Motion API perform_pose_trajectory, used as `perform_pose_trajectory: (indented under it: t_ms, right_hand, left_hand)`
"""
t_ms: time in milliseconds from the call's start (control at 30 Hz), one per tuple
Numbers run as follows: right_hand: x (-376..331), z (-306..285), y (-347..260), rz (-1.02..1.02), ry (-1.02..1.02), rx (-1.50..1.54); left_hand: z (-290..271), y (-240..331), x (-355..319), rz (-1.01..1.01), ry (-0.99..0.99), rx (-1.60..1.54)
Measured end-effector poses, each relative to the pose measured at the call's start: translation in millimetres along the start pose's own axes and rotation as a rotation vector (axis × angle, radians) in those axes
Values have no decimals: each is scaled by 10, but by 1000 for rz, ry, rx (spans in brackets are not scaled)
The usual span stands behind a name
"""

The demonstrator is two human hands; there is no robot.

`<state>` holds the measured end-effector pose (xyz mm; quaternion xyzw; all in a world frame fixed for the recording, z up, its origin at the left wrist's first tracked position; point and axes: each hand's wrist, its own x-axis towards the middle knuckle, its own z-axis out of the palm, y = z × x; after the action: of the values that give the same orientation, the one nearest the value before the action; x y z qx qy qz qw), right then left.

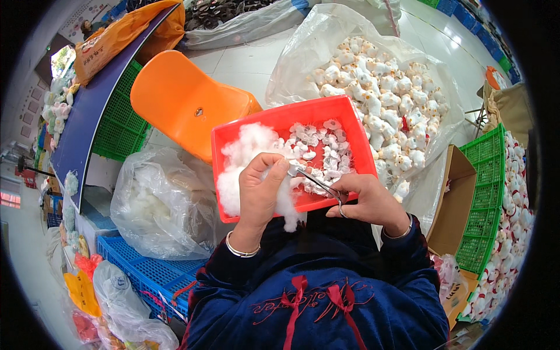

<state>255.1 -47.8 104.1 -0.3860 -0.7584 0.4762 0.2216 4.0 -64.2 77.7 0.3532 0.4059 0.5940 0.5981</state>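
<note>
My left hand (258, 189) is closed, pinching a small white fabric piece (293, 167) above the red tray (357, 125). My right hand (370, 201) grips the ring handles of slim metal forceps (322, 185). Their tip reaches the piece at my left fingertips; whether it is inside the piece cannot be made out. Fluffy white stuffing (252, 142) fills the tray's left side, and a tuft hangs over the near edge beside my left hand. Several small white pieces (333, 153) lie loose in the tray's right part.
An orange chair (184, 99) stands behind the tray at the left. Beyond the tray's right side, a large clear bag (294, 67) holds many white plush parts (391, 99). A bag of stuffing (157, 204) rests near a blue crate (137, 268). Right are a carton (452, 195) and green crate (484, 198).
</note>
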Motion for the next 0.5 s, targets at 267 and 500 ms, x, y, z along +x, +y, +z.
perform_pose_trajectory:
  t_ms: [267,500]
  right_hand:
    - [0,-20,10,-41,-10,-14]
    - [-6,-52,5,-21,-33,-38]
  left_hand:
    - [-39,117,41,-32,-37,38]
    - [-28,177,4,66,-30,219]
